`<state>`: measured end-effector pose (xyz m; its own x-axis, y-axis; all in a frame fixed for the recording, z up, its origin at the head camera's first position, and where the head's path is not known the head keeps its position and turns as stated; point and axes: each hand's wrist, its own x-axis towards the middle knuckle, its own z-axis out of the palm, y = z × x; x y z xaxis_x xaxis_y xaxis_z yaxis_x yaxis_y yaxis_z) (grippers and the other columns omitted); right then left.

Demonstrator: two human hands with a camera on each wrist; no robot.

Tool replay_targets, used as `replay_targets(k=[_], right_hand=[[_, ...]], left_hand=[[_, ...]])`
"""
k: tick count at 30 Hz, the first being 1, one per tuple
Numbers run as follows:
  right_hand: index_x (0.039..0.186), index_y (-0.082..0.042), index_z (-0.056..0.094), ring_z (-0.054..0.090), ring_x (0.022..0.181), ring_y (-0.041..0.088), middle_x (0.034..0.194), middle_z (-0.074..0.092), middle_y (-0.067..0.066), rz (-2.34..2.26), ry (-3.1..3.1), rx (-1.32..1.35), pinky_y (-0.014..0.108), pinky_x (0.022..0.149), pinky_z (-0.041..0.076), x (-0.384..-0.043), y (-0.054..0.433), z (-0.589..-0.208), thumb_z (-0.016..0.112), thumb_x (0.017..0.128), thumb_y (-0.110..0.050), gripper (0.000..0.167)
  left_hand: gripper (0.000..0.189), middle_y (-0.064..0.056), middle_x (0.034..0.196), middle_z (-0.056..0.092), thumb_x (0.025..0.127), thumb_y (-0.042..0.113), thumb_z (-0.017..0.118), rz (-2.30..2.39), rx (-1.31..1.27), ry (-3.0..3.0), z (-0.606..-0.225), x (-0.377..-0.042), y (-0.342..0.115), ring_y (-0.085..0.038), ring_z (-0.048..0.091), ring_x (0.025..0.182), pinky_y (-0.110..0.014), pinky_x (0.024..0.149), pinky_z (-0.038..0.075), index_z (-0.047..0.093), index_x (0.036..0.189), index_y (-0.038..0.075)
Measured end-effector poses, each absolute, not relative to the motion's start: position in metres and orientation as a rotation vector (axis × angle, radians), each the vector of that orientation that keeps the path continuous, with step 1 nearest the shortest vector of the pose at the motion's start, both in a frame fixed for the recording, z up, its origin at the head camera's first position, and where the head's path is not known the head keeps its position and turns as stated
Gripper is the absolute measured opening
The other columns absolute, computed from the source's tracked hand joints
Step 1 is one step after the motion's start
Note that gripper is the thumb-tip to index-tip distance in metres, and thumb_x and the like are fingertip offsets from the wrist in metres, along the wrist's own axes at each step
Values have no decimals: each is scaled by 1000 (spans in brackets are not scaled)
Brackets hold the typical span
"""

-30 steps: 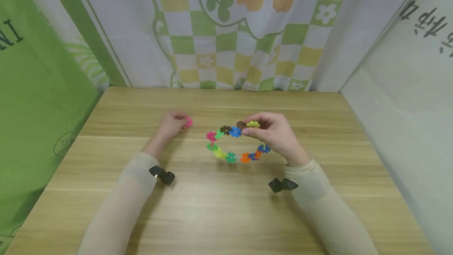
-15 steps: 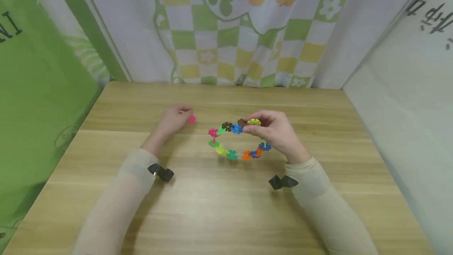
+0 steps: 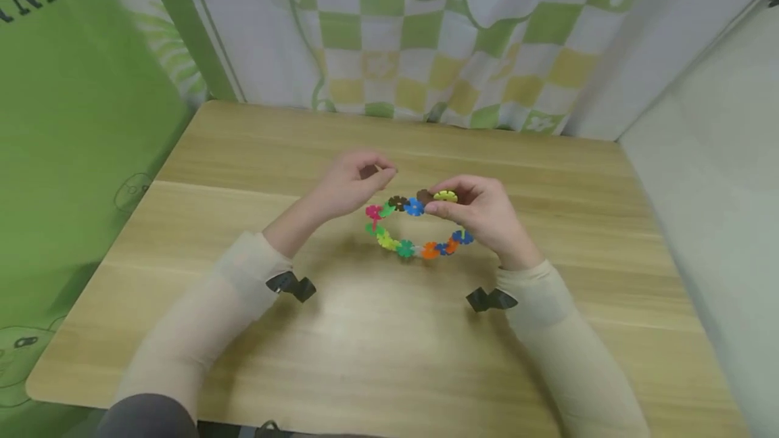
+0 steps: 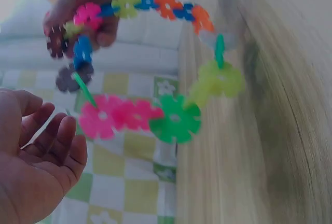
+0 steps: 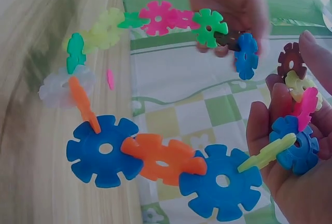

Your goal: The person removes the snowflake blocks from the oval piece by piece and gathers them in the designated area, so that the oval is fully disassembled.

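A chain of colourful notched plastic discs (image 3: pixel 405 248) hangs in a near ring above the table. Brown, yellow, pink and blue discs at one end lie in my right hand (image 3: pixel 487 218), which grips the chain between thumb and fingers. In the right wrist view a gap shows between the end brown disc (image 5: pixel 292 60) and a blue disc (image 5: pixel 247 55). My left hand (image 3: pixel 349 184) holds nothing; its fingers are loosely curled near the chain's far left side. A loose pink disc (image 5: pixel 110 79) is on the table in the right wrist view; the head view does not show it.
The wooden table (image 3: pixel 377 343) reaches a checked curtain (image 3: pixel 420 39) at the back. A green cloth (image 3: pixel 91 120) hangs at the left and a white panel (image 3: pixel 718 154) stands at the right. Each wrist carries a small black camera mount (image 3: pixel 292 286).
My left hand has left the pink disc's side and moved right, towards the chain. The right hand keeps its grip on the chain. The head view has tilted downward.
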<state>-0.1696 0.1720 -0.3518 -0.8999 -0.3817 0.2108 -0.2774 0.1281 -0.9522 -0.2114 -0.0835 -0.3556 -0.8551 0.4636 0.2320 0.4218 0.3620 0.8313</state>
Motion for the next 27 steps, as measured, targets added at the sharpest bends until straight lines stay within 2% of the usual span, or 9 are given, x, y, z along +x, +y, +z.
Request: replay_targets(k=[5, 12, 16, 19, 23, 27], right_hand=[[104, 2, 70, 70, 95, 25, 101, 73, 13, -1915, 2232, -720, 34, 78, 57, -169, 168, -353, 78, 83, -7, 24], [104, -3, 71, 67, 84, 21, 99, 72, 11, -1831, 2330, -693, 29, 72, 56, -168, 163, -354, 79, 84, -12, 23], [103, -4, 71, 64, 81, 20, 101, 70, 10, -1803, 2343, -697, 27, 68, 54, -168, 159, -355, 78, 85, -13, 21], [103, -2, 70, 65, 86, 21, 103, 69, 11, -1820, 2305, -696, 28, 71, 55, -166, 157, -355, 76, 86, -10, 20], [103, -1, 70, 66, 91, 24, 104, 69, 11, -1837, 2274, -699, 30, 75, 56, -166, 156, -353, 76, 86, -9, 19], [103, -5, 71, 66, 87, 25, 103, 70, 10, -1832, 2271, -721, 29, 70, 54, -166, 157, -353, 76, 87, -12, 18]], left_hand=[[17, 1, 96, 66, 98, 20, 61, 1541, 1097, 2524, -345, -197, -72, -12, 61, 81, -31, 73, 52, 72, 104, 8], [12, 1, 94, 68, 96, 10, 64, 1575, 1371, 2421, -345, -186, -69, -10, 63, 80, -30, 71, 53, 71, 104, 4], [16, 3, 97, 68, 93, 12, 69, 1566, 1376, 2422, -347, -184, -70, -9, 63, 83, -29, 67, 53, 70, 108, 5], [20, 2, 99, 68, 91, 14, 72, 1548, 1366, 2422, -349, -185, -71, -9, 64, 86, -28, 65, 53, 70, 109, 6], [23, 0, 103, 68, 89, 14, 74, 1530, 1382, 2418, -350, -187, -71, -10, 63, 90, -29, 72, 54, 70, 110, 6], [25, 2, 103, 69, 87, 15, 77, 1541, 1384, 2391, -351, -189, -73, -11, 63, 93, -32, 79, 54, 71, 109, 7]])
